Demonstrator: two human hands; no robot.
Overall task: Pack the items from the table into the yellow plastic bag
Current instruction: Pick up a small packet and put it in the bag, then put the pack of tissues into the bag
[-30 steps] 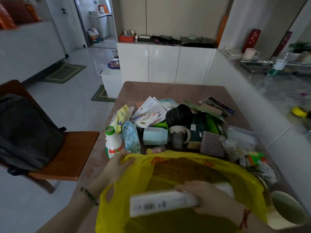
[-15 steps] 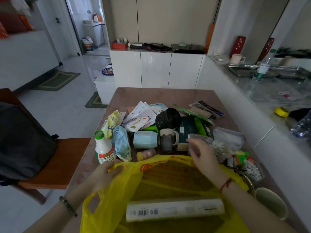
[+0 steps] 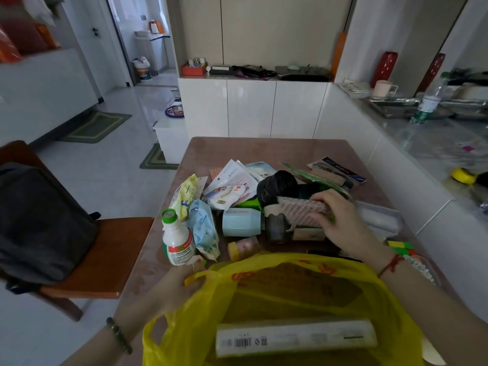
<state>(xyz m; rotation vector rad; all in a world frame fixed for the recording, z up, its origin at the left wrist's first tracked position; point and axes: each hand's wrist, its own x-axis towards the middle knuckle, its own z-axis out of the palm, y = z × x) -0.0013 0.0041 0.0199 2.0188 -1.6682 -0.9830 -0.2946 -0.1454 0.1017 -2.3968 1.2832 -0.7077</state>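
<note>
The yellow plastic bag (image 3: 277,286) stands open at the table's near edge. A long white box (image 3: 295,338) with a barcode lies inside it. My left hand (image 3: 177,286) grips the bag's left rim. My right hand (image 3: 340,220) holds a pinkish textured pad (image 3: 301,211), lifted over the pile of items. Around it lie a brown mug (image 3: 277,228), a light blue cup (image 3: 241,221), a white bottle with a green cap (image 3: 175,239), a blue wipes pack (image 3: 204,231) and a small pink jar (image 3: 244,248).
The brown table (image 3: 264,151) carries more packets, papers and a black bundle (image 3: 277,184). A colour cube (image 3: 402,248) and a tub of cotton buds (image 3: 422,268) sit at the right. On the left, a wooden chair (image 3: 105,260) holds a dark backpack (image 3: 39,223). A counter (image 3: 449,143) runs along the right.
My right hand let go of the white box inside the bag, reached out to the pile and picked up the textured pad. My left hand stayed on the bag's rim.
</note>
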